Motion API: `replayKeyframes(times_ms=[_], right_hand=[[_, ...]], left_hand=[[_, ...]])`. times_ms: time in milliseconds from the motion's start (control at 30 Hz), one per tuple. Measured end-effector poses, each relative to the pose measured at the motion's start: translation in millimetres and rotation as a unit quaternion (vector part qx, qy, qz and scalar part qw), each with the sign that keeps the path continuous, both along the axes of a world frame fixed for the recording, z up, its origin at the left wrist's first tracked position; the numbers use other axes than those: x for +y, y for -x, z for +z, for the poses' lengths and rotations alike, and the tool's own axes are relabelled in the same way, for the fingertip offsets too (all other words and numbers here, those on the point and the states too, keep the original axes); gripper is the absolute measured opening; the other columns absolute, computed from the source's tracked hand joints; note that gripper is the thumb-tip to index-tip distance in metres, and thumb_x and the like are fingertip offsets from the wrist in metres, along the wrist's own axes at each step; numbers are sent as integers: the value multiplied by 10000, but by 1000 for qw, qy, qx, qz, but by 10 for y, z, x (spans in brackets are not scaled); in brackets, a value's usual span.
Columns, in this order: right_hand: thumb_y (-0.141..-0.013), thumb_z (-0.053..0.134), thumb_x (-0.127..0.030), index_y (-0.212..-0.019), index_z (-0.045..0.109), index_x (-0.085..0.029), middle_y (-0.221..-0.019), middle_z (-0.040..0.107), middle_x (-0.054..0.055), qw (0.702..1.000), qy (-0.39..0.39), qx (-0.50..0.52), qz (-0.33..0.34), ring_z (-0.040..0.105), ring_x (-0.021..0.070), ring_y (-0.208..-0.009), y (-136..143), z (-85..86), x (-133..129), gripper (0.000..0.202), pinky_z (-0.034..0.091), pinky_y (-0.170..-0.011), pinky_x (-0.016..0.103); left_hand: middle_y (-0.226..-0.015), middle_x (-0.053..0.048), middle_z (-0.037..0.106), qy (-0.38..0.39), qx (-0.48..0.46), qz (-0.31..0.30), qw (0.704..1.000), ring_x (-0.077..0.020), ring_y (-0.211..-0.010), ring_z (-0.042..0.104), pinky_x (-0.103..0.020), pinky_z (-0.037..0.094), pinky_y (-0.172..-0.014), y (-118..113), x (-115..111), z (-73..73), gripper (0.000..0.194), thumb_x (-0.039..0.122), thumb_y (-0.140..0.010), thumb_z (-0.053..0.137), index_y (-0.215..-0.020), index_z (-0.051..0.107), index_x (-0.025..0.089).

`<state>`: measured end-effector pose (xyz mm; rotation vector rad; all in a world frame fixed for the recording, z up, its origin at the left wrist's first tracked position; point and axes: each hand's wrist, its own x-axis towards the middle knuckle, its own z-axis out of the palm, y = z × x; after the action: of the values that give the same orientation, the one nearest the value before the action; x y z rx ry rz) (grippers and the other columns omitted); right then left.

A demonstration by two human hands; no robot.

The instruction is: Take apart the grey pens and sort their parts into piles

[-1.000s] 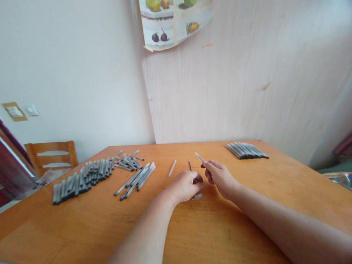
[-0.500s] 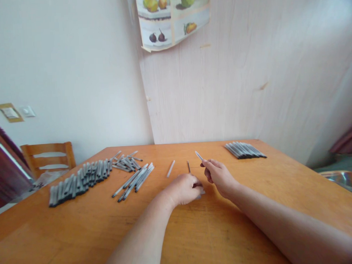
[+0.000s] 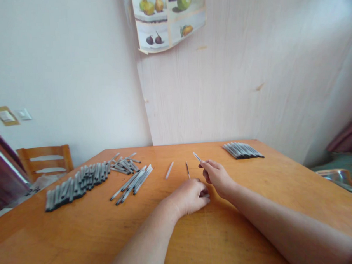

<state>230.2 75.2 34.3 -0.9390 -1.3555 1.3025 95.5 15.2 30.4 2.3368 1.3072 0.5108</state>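
In the middle of the table, my right hand (image 3: 218, 175) is closed around a slim pale pen (image 3: 196, 157), its end pointing away to the upper left. My left hand (image 3: 192, 196) is low over the wood just left of it, fingers curled down and together; whatever they hold, if anything, is hidden. A thin dark pen refill (image 3: 187, 169) lies beyond my left knuckles, its near end close to the hand. Further left lies a single whitish translucent tube (image 3: 169, 170).
On the left are a long row of grey pens with black ends (image 3: 76, 185), a loose heap of them (image 3: 125, 164) and a smaller bunch (image 3: 133, 184). A neat row of pens (image 3: 242, 150) lies at the back right. A wooden chair (image 3: 44, 161) stands beyond the left edge.
My left hand has shifted slightly right and nearer to me, and the pale piece seen under its fingers no longer shows. The right hand keeps its grip on the pen. The view has moved slightly.
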Motion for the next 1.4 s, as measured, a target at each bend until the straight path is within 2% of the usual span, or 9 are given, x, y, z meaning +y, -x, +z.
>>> replayKeyframes(times_ms=[100,200,367,533,700,867,1033,1200,1400], right_hand=[[-790,545,-513,-780,554,-179,-440,399,-75,1000,-4,0,0,307,81,-404,-3,0,-6,333,211,-421,239],[-795,540,-513,-779,555,-180,-445,405,-71,1000,-7,5,5,320,83,-407,-6,-6,-5,333,223,-423,237],[-783,544,-537,-769,552,-188,-445,406,-68,1000,-3,5,5,324,90,-403,-4,-31,20,350,209,-418,237],[-786,552,-532,-774,553,-187,-450,408,-68,1000,2,10,7,317,87,-400,-1,-58,39,345,202,-418,238],[-803,539,-516,-765,545,-189,-445,396,-74,1000,-5,6,28,315,88,-403,6,-45,-1,329,192,-425,243],[-817,529,-496,-760,535,-196,-457,415,-74,998,-25,-27,50,340,91,-427,47,8,-104,306,230,-457,245],[-821,538,-474,-746,515,-204,-485,440,-68,996,-40,-41,69,366,93,-450,87,-8,-149,281,253,-470,242],[-840,511,-491,-761,523,-206,-505,449,-60,996,-61,-60,35,382,103,-465,92,-103,-76,296,276,-475,243],[-840,508,-522,-786,558,-206,-558,468,-43,978,-172,-108,-44,414,125,-529,-1,-220,99,324,332,-520,250]], left_hand=[[-647,-17,605,9,-14,2,1000,-113,-561,501,-236,318,-516,-25,-13,-4,119,225,-761,565,-749,646,139],[-682,-22,635,6,-34,34,999,-127,-594,539,-233,356,-534,28,1,75,155,257,-788,551,-810,660,148],[-956,-48,703,-64,-90,156,982,-168,-897,617,-267,447,-791,290,92,253,240,198,-827,459,-932,673,180],[-910,-30,712,-5,-61,177,982,-160,-835,632,-250,455,-741,483,150,233,225,157,-782,482,-901,671,185],[-864,-41,702,-13,-45,194,980,-177,-818,621,-267,430,-722,566,182,170,176,179,-785,494,-840,660,185],[-805,-31,683,-6,-58,286,956,-170,-760,590,-269,401,-694,641,176,248,179,297,-834,491,-804,630,189],[-754,-22,667,31,-68,291,954,-166,-695,570,-259,372,-622,694,146,269,169,322,-823,492,-773,603,204],[-675,-14,650,49,-21,283,958,-169,-646,571,-261,341,-584,772,127,246,170,333,-794,516,-700,589,213],[-732,-8,683,43,-35,312,949,-155,-656,589,-248,352,-577,811,89,343,152,344,-798,526,-792,610,218]])
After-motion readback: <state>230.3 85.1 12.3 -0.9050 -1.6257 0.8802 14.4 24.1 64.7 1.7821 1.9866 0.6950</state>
